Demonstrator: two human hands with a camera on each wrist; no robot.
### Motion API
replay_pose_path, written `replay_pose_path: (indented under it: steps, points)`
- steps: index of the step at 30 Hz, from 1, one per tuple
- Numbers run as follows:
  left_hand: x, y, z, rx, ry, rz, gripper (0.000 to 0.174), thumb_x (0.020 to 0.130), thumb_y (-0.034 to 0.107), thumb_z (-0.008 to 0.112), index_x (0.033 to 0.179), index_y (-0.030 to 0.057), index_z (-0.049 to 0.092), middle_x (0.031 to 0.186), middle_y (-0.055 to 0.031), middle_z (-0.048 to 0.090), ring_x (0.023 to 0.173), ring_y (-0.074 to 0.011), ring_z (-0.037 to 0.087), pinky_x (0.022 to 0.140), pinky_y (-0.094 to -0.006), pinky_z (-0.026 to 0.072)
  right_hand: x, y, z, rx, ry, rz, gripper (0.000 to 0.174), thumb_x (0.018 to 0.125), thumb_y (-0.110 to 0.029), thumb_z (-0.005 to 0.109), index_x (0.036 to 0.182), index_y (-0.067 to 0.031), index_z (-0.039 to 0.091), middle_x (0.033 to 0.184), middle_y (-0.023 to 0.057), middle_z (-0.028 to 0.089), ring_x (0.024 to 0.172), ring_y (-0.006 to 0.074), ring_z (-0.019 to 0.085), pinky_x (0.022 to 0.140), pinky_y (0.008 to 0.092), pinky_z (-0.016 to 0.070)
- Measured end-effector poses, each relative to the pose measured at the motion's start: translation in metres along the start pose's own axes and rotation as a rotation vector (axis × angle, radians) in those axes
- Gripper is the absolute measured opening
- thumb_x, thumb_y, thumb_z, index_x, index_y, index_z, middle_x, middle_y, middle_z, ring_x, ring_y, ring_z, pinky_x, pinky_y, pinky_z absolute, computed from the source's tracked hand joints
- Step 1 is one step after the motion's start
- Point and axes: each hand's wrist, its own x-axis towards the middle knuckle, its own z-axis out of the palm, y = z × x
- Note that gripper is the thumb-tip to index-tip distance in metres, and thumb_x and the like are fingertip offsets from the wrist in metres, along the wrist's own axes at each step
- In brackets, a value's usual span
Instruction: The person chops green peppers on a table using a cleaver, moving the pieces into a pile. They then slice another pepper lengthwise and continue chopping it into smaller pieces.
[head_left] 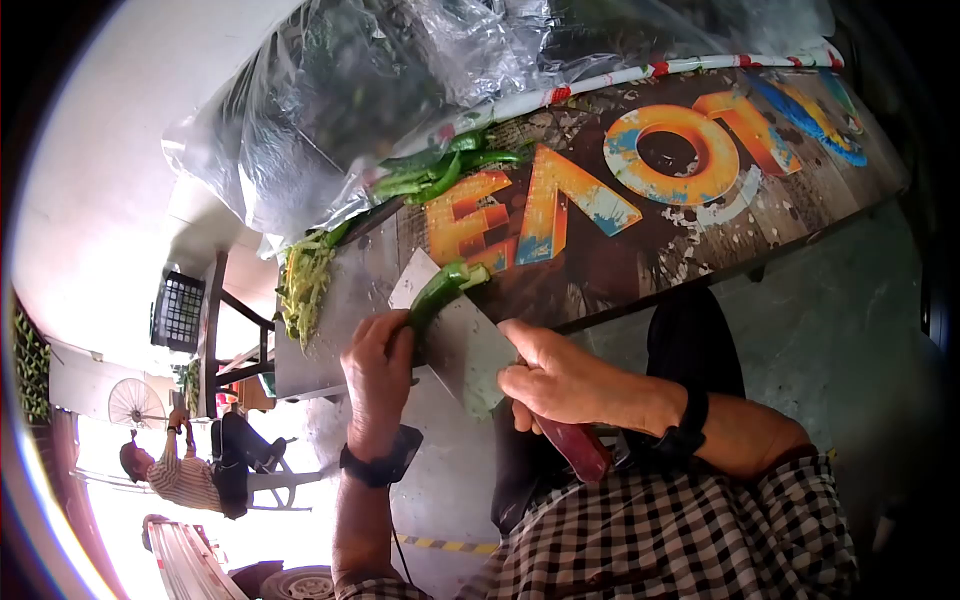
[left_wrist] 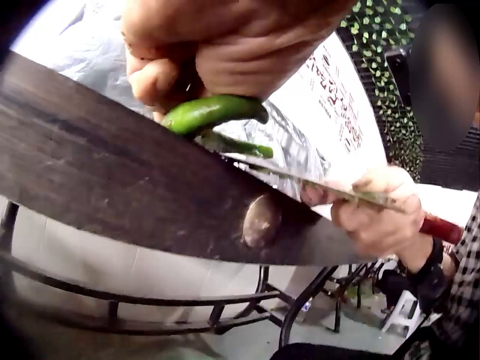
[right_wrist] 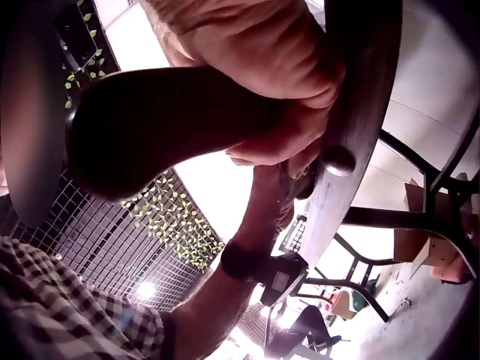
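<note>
In the head view a green pepper (head_left: pixel 438 292) lies over the broad blade of a cleaver (head_left: pixel 466 345); the left hand (head_left: pixel 378 375) grips the pepper's near end. The right hand (head_left: pixel 570 378) is curled round the cleaver at its red handle (head_left: pixel 578 452). In the left wrist view the left hand (left_wrist: pixel 232 45) bends over the pepper (left_wrist: pixel 214 114) at the table edge, a cut green piece (left_wrist: pixel 236 145) beside the blade. The right wrist view shows the right hand (right_wrist: pixel 262 67) round the dark handle (right_wrist: pixel 172 124).
On the table (head_left: pixel 640 260), more green peppers (head_left: pixel 440 172) lie beyond the blade, with a pile of shredded pepper (head_left: pixel 305 285) at the left end. Clear plastic (head_left: pixel 330 110) covers the far side. A seated person (head_left: pixel 200 470) and a black crate (head_left: pixel 178 311) are at the left.
</note>
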Motion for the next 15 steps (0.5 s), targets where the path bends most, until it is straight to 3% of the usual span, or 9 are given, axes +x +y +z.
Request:
replay_pose_path:
  steps: [3, 6, 9, 12, 15]
  points:
    - [0.000, -0.006, 0.004, 0.024, 0.056, 0.067, 0.017, 0.083, -0.002, 0.065, 0.100, 0.0006, 0.068, 0.093, -0.0149, 0.068, 0.080, -0.0292, 0.067, 0.072, -0.0352, 0.0527, 0.004, 0.003, 0.007, 0.013, 0.012, -0.053, 0.043, 0.091, -0.008, 0.045, 0.129, 0.0109, 0.035, 0.069, 0.0109, 0.060, 0.057, 0.0155, 0.062, 0.049, 0.0300, 0.0517]
    - [-0.002, -0.007, 0.007, 0.020, 0.088, 0.076, 0.017, 0.083, -0.002, 0.064, 0.100, 0.0009, 0.068, 0.094, -0.0149, 0.068, 0.081, -0.0301, 0.067, 0.074, -0.0357, 0.0530, 0.006, 0.002, 0.008, 0.050, -0.005, -0.068, 0.036, 0.089, -0.005, 0.045, 0.116, 0.0164, 0.036, 0.070, 0.0183, 0.059, 0.055, 0.0208, 0.064, 0.046, 0.0348, 0.0496]
    - [-0.001, -0.008, 0.006, 0.019, 0.085, 0.081, 0.017, 0.083, -0.003, 0.064, 0.099, 0.0010, 0.068, 0.094, -0.0148, 0.068, 0.081, -0.0301, 0.067, 0.074, -0.0355, 0.0530, 0.007, 0.005, 0.008, 0.050, 0.008, -0.087, 0.040, 0.089, -0.005, 0.044, 0.120, 0.0180, 0.034, 0.070, 0.0191, 0.060, 0.055, 0.0208, 0.065, 0.045, 0.0340, 0.0492]
    - [0.001, -0.008, 0.005, 0.031, 0.093, 0.118, 0.017, 0.083, -0.003, 0.063, 0.099, 0.0013, 0.068, 0.094, -0.0145, 0.068, 0.081, -0.0302, 0.067, 0.073, -0.0355, 0.0530, 0.003, 0.002, 0.000, 0.002, -0.055, -0.002, 0.046, 0.091, -0.008, 0.043, 0.131, 0.0129, 0.033, 0.070, 0.0132, 0.060, 0.057, 0.0148, 0.061, 0.049, 0.0299, 0.0506]
    - [-0.002, -0.006, 0.008, 0.034, 0.109, 0.109, 0.018, 0.083, -0.003, 0.063, 0.099, 0.0021, 0.068, 0.094, -0.0142, 0.068, 0.081, -0.0302, 0.067, 0.073, -0.0357, 0.0531, -0.003, -0.001, 0.002, -0.009, -0.049, 0.030, 0.048, 0.090, -0.009, 0.044, 0.132, 0.0133, 0.032, 0.070, 0.0134, 0.060, 0.058, 0.0140, 0.061, 0.051, 0.0295, 0.0502]
